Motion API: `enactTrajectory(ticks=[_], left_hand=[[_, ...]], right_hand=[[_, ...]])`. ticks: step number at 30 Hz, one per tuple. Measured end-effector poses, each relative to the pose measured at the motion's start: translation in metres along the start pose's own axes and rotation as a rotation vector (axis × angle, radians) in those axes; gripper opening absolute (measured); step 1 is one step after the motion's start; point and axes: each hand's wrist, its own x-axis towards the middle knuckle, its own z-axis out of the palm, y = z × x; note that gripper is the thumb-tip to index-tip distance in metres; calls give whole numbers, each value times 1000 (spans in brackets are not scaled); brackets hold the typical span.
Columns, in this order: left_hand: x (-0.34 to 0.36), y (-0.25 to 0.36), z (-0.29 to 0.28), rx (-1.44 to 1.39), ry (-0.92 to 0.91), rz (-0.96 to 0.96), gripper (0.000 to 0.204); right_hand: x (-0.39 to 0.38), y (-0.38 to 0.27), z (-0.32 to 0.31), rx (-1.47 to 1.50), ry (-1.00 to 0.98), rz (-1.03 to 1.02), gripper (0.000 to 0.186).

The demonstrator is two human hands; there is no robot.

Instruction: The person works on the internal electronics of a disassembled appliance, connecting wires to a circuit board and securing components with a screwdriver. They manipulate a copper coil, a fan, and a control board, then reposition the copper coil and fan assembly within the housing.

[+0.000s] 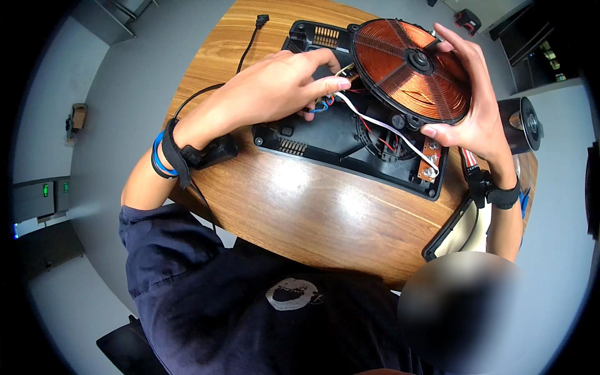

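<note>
My right hand [478, 115] grips the right rim of a round copper induction coil [390, 59], thumb below and fingers over the far edge. The coil is tilted up above the black cooktop base [300, 134]. At the coil's left edge, my left hand [281, 84] is closed, thumb and index finger at a small part and thin wires; what lies between them is partly hidden. Blue wires [321, 107] show beneath these fingers. A white ribbon cable [378, 126] runs to a small brown circuit board [430, 164] at the base's right. Below the coil, a fan [386, 150] is partly covered.
The base lies on a wooden table [294, 194]. A black power cord [250, 47] with a plug trails at the far left. A dark cylindrical object [522, 125] stands right of my right hand. Nearer me at the right lies a black-edged, cream-coloured panel [459, 237].
</note>
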Motion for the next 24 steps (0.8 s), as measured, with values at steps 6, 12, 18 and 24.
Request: enactTrajectory(ticks=[6, 12, 18, 24], left_hand=[[-7, 3, -9, -17, -33, -50, 57], [-10, -26, 9, 196, 129, 374, 75], [-14, -17, 11, 387, 233, 511, 58], [-20, 4, 14, 636, 209, 472, 60]], right_hand=[[1, 2, 3, -54, 4, -23, 129], [2, -1, 9, 7, 25, 6, 130], [-1, -9, 14, 142, 74, 83, 127], [-5, -4, 9, 165, 105, 176, 130]])
